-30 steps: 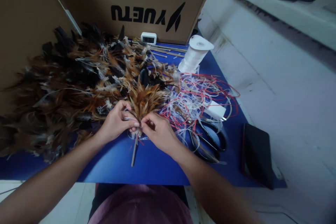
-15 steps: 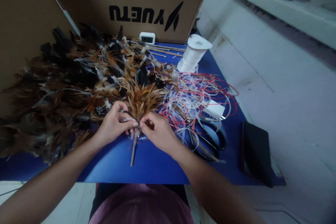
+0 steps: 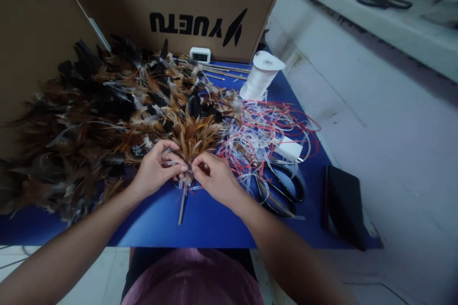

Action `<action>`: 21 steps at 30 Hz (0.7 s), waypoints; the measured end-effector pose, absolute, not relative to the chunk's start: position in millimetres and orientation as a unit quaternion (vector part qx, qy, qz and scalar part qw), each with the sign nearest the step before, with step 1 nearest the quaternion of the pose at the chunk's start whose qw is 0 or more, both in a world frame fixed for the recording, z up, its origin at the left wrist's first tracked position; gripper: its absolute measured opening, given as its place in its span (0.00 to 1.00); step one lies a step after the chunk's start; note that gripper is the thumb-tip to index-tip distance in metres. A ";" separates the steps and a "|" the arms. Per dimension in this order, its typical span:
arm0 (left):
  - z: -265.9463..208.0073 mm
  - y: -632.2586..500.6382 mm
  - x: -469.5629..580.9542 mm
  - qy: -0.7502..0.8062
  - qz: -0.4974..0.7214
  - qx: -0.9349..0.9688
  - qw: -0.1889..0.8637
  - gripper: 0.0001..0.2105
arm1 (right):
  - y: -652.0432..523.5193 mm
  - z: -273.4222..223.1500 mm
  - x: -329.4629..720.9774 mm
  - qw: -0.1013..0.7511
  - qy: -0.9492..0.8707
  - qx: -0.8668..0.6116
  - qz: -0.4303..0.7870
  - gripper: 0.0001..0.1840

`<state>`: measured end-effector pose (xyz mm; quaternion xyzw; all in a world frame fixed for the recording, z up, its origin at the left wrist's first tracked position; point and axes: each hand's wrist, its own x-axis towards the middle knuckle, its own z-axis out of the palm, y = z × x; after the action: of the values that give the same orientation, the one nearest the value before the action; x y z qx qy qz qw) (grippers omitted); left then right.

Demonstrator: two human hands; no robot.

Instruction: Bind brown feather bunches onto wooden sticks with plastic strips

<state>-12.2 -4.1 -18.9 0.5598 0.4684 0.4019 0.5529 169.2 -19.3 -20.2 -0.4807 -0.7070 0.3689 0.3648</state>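
Brown-gold feathers [image 3: 196, 138] fan away from me in a bundle around the top of a thin wooden stick [image 3: 182, 208]. My left hand [image 3: 157, 167] is closed at the bundle's base, thumb against fingers, with a pale strand crossing the fingers. Close beside it, on the right, my right hand [image 3: 216, 176] makes a pinch at the same base. Whatever lies between its fingertips is too small to make out. Below the fingertips, short red and clear strands hang about the stick.
Loose feathers [image 3: 89, 105] cover the table's left side. To the right lie tangled red and clear strips [image 3: 255, 133], black-handled scissors [image 3: 286, 183], a white plug adapter [image 3: 289, 148] and a dark phone [image 3: 345, 207]. A white spool [image 3: 261, 78] and a cardboard box [image 3: 125, 0] stand behind.
Both hands stay at the feather bundle's base with almost no movement. The camera view has shifted slightly, so the surroundings sit a little differently.
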 end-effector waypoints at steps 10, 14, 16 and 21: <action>-15.7 -3.5 -19.2 0.482 0.419 0.568 0.519 0.22 | -19.9 -16.9 174.3 0.388 -0.694 -0.489 0.358 0.05; -9.8 -5.7 -27.7 0.535 0.430 0.600 0.411 0.20 | -29.2 12.3 191.2 0.406 -0.736 -0.485 0.239 0.08; -6.8 -9.4 -31.5 0.566 0.410 0.651 0.297 0.16 | -37.6 32.0 208.1 0.416 -0.765 -0.476 0.122 0.08; -1.2 -24.3 -29.5 0.529 0.276 0.798 0.083 0.07 | -67.8 61.3 280.6 0.381 -0.729 -0.559 -0.105 0.05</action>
<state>-29.5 -24.3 -1.2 0.7979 0.5295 0.2759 0.0833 280.6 -67.8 61.3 -0.5593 -0.7289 -0.1051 0.3805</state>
